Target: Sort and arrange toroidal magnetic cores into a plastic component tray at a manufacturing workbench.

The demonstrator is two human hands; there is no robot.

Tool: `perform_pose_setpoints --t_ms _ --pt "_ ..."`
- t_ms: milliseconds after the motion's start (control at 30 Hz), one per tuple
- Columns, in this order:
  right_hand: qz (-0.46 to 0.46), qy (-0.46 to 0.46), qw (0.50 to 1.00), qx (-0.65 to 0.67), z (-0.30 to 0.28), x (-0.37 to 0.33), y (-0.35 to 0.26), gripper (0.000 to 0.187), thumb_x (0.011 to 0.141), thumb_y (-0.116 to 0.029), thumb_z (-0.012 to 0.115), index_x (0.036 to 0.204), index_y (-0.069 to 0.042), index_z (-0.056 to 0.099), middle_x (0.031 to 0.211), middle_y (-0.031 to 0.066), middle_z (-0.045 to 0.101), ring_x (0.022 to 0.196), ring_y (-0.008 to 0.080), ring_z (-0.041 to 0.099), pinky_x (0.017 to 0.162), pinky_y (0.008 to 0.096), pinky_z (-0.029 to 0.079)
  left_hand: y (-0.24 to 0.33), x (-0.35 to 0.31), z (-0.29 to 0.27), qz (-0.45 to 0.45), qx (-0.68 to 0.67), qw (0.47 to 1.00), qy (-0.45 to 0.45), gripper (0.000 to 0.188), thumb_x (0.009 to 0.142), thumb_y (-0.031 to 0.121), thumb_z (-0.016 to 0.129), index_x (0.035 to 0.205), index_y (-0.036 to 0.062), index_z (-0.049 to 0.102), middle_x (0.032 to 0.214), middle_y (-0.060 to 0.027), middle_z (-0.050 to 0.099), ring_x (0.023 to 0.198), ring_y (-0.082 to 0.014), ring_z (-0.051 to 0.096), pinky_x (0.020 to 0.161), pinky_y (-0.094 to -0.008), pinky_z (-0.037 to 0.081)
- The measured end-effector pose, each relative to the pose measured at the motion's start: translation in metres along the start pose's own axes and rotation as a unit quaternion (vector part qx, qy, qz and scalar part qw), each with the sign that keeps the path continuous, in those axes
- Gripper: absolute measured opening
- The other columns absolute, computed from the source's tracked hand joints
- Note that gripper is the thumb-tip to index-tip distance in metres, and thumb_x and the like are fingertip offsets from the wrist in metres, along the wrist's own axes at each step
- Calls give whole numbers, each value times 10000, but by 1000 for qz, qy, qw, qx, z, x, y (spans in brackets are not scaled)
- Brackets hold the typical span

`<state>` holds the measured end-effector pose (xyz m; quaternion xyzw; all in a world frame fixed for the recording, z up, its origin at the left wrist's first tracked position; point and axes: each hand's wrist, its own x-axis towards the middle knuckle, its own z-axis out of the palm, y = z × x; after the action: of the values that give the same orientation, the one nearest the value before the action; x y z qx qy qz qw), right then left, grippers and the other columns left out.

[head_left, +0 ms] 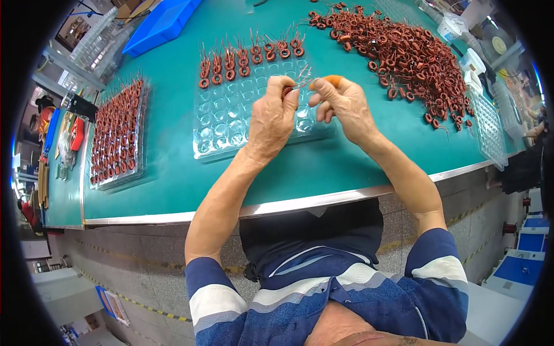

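My left hand (270, 121) is over the middle of a clear plastic tray (214, 154), its thumb and finger closed on a copper-wound ring coil (287, 91). Thin wire leads (303, 76) stick up from that coil. My right hand (353, 112), with an orange finger cover (333, 79), pinches at the ends of those leads; the exact contact is too small to make out. In the tray's far rows stand several finished-looking ring coils (243, 61) with their leads upward. The nearer round pockets of the tray hold no coils.
A large heap of loose ring coils (410, 55) spreads at the far right. To the left stands a second clear tray (118, 130) packed with coils. A blue bin (158, 29) lies far left, a clear tray (489, 130) at the right edge. The table's front edge (323, 199) runs before me.
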<state>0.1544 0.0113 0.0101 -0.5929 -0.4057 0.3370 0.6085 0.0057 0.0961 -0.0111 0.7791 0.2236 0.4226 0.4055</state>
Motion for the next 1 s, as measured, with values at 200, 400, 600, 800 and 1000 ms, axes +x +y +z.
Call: perform_pose_setpoints --t_ms 200,400,600,800,1000 --pt "70 -112 985 109 -5 0 2 220 899 -222 655 897 -4 631 719 32 631 566 73 567 497 192 438 13 1 -14 27 43 988 -146 209 946 151 531 1093 19 464 861 -189 612 814 -382 616 702 -436 481" --pt "174 -178 963 106 -17 13 13 171 876 -190 661 860 -23 629 697 33 618 554 75 554 488 195 424 12 1 -21 23 94 971 -218 260 854 119 662 1023 11 497 812 -152 594 770 -350 607 668 -406 477" --pt "-63 -19 988 -142 -3 -3 -5 209 859 -212 663 830 -5 657 640 16 598 533 60 527 488 192 414 6 2 0 43 35 994 -95 254 897 171 654 999 0 495 736 -91 609 679 -210 641 578 -324 499" --pt "-13 -31 999 -3 -9 -4 -12 236 844 -226 688 807 1 639 597 0 564 517 51 495 458 205 392 13 -2 6 -85 -378 917 -95 251 969 162 539 1098 -18 419 819 -110 581 646 -171 593 595 -291 514" --pt "25 -44 998 34 -3 1 5 309 842 -282 719 873 14 632 626 1 550 503 56 475 439 206 386 6 -2 0 -137 -327 928 -118 296 985 183 468 1196 -11 394 851 -103 580 705 -163 591 624 -271 487"
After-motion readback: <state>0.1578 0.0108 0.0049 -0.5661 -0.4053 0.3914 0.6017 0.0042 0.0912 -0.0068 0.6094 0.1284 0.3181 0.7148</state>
